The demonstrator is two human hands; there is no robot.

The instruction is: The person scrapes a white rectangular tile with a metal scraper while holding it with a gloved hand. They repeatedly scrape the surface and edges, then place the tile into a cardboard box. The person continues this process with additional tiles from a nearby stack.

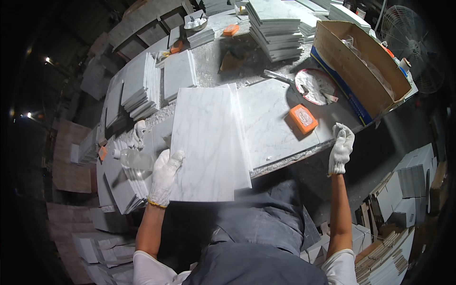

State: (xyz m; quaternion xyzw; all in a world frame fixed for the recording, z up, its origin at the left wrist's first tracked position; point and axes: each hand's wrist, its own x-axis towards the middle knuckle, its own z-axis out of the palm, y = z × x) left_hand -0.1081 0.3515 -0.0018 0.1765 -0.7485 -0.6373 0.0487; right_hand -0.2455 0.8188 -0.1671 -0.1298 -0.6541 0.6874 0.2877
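The left hand, in a white knit glove, grips the near left edge of a white marble tile with grey veins, fingers closed over its edge; the tile lies partly on the workbench and juts past its front edge toward the person. It seems to sit on another tile of the same kind, whose edge shows along its right side. The right hand, also gloved, rests at the bench's front right edge with fingers loosely curled and nothing in it. Just beside the tile on the right lies a larger grey-white slab, and on it an orange rectangular sanding block. Behind that sits a round dish of white powder with a scraper across it. At the right end of the bench stands a long open cardboard box with a blue strip along its base. Two more orange blocks lie farther back, near a small bowl. Stacks of tiles stand at the back and along the left, with a clear plastic bottle near the left hand. The bench top is speckled grey stone, dusty. A wire-guard fan stands at the upper right, and the room around is dark with a few small lights at left.
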